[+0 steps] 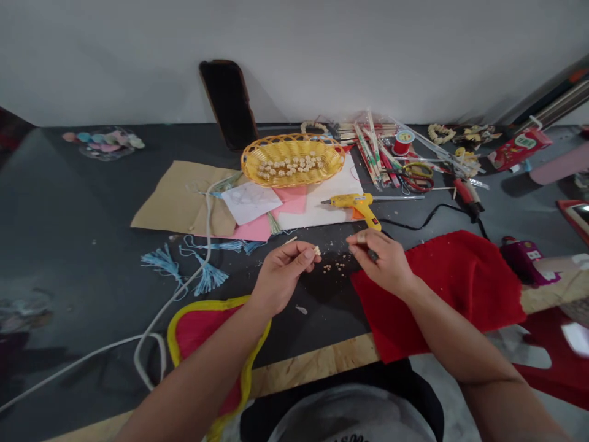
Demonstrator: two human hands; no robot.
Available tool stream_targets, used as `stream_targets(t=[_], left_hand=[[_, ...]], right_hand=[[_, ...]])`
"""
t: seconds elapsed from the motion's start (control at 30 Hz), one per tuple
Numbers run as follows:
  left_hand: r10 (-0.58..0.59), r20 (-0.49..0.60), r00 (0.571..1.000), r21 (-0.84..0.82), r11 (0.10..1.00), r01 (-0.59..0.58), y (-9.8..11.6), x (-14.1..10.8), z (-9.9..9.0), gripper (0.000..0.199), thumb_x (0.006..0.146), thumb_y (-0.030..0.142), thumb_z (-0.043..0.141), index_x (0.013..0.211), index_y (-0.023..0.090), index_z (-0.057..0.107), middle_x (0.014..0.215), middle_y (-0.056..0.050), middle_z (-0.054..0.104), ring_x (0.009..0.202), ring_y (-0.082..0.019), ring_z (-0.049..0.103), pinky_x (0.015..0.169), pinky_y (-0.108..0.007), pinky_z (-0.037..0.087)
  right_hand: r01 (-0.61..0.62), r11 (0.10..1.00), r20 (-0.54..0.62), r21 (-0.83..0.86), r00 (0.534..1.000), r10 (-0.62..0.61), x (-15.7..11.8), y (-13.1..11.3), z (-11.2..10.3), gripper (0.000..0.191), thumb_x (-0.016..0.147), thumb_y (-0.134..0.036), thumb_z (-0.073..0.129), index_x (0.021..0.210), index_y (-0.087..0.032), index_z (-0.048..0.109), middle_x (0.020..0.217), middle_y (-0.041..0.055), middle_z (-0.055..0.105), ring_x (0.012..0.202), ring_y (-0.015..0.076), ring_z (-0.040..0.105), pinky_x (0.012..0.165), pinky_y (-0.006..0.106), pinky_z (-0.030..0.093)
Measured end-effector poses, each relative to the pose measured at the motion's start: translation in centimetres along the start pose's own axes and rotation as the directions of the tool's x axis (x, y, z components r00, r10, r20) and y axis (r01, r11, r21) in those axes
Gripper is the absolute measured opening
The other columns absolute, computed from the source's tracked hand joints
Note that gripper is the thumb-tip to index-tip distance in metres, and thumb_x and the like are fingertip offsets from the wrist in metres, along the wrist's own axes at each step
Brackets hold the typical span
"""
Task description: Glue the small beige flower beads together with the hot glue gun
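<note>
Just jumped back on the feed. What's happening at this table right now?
A person's left hand pinches a small pale piece. The right hand, apart from it, is curled with a dark object in it, too hidden to identify. Tiny bits lie on the table between the hands. Beyond them, the basket holds more pale pieces, and the glue gun lies near the right hand.

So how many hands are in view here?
2, both the wearer's: the left hand, pinching a small pale piece, and the right hand, just on the near side of the yellow glue gun. No other hand shows.
</note>
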State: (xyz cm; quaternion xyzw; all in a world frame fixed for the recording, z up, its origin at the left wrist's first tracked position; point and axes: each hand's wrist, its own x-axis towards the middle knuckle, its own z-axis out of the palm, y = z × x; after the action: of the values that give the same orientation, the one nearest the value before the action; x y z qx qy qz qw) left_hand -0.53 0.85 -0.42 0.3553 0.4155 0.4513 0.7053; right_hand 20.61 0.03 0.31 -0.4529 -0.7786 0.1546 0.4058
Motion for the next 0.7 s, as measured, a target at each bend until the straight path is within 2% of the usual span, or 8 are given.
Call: stream_targets(t=[0.1, 0.17, 0.23, 0.33, 0.43, 0.6, 0.7], left_hand=[[0.005, -0.008, 1.000, -0.035, 0.999, -0.005, 0.1, 0.1, 0.0, 0.025, 0.066, 0.038, 0.083, 0.073, 0.016, 0.071, 0.069, -0.001, 0.066, 0.059, -0.008, 0.049, 0.058, -0.022, 0.039], [0.015, -0.007, 1.000, -0.038, 0.999, -0.016, 0.2, 0.1, 0.0, 0.024, 0.067, 0.036, 0.083, 0.071, 0.016, 0.070, 0.069, -0.001, 0.066, 0.059, -0.008, 0.048, 0.058, -0.022, 0.039], [0.021, -0.002, 1.000, -0.040, 0.999, -0.021, 0.2, 0.1, 0.0, 0.024, 0.067, 0.036, 0.082, 0.071, 0.016, 0.070, 0.069, -0.001, 0.065, 0.059, -0.007, 0.048, 0.057, -0.022, 0.039], [0.025, 0.012, 1.000, -0.034, 0.999, -0.024, 0.1, 0.0, 0.1, 0.025, 0.067, 0.036, 0.082, 0.072, 0.015, 0.070, 0.068, -0.001, 0.065, 0.058, -0.007, 0.048, 0.058, -0.022, 0.039], [0.023, 0.029, 0.999, -0.040, 0.999, -0.022, 0.0, 0.0, 0.1, 0.026, 0.067, 0.036, 0.083, 0.072, 0.015, 0.070, 0.067, -0.001, 0.065, 0.058, -0.008, 0.049, 0.058, -0.022, 0.038], [0.030, 0.041, 0.999, -0.059, 0.998, -0.027, -0.2, 0.0, 0.0, 0.027, 0.066, 0.037, 0.083, 0.073, 0.015, 0.070, 0.068, -0.001, 0.065, 0.057, -0.008, 0.048, 0.058, -0.022, 0.037], [0.027, 0.055, 0.998, -0.048, 0.999, -0.024, -0.2, 0.0, 0.0, 0.026, 0.067, 0.038, 0.083, 0.072, 0.015, 0.070, 0.068, -0.001, 0.065, 0.058, -0.008, 0.048, 0.059, -0.022, 0.037]], right_hand=[[0.072, 0.996, 0.039, -0.056, 0.997, -0.070, 0.0, 0.1, 0.0, 0.010, 0.090, -0.013, 0.056, 0.092, -0.020, 0.063, 0.089, 0.0060, 0.070, 0.085, 0.0160, 0.067, 0.077, 0.028, 0.057], [0.057, 0.987, -0.039, -0.153, 0.997, -0.064, 0.3, 0.5, -0.6, 0.010, 0.090, -0.014, 0.056, 0.093, -0.021, 0.063, 0.089, 0.0063, 0.070, 0.086, 0.0179, 0.066, 0.079, 0.032, 0.056], [-0.015, 0.963, -0.145, -0.268, 0.989, -0.025, 0.6, 1.5, -1.5, 0.008, 0.090, -0.017, 0.056, 0.092, -0.021, 0.063, 0.089, 0.0071, 0.070, 0.086, 0.0208, 0.065, 0.080, 0.037, 0.054], [-0.166, 0.913, -0.157, -0.374, 0.981, 0.114, 0.9, 3.3, -2.2, 0.013, 0.090, -0.028, 0.058, 0.097, -0.018, 0.062, 0.096, 0.0118, 0.070, 0.087, 0.0254, 0.064, 0.079, 0.042, 0.053], [-0.294, 0.885, -0.100, -0.362, 0.956, 0.277, 1.0, 4.7, -1.9, 0.025, 0.087, -0.036, 0.060, 0.102, -0.015, 0.062, 0.100, 0.0140, 0.070, 0.083, 0.0250, 0.065, 0.076, 0.040, 0.053], [-0.452, 0.812, -0.006, -0.368, 0.875, 0.484, 1.5, 5.0, -1.3, 0.032, 0.084, -0.038, 0.061, 0.106, -0.016, 0.063, 0.095, 0.0105, 0.072, 0.084, 0.0243, 0.067, 0.076, 0.036, 0.052], [-0.523, 0.766, -0.033, -0.373, 0.833, 0.553, 1.8, 5.1, -1.2, 0.031, 0.078, -0.031, 0.063, 0.106, -0.017, 0.065, 0.093, 0.0096, 0.073, 0.084, 0.0249, 0.067, 0.077, 0.036, 0.051]])
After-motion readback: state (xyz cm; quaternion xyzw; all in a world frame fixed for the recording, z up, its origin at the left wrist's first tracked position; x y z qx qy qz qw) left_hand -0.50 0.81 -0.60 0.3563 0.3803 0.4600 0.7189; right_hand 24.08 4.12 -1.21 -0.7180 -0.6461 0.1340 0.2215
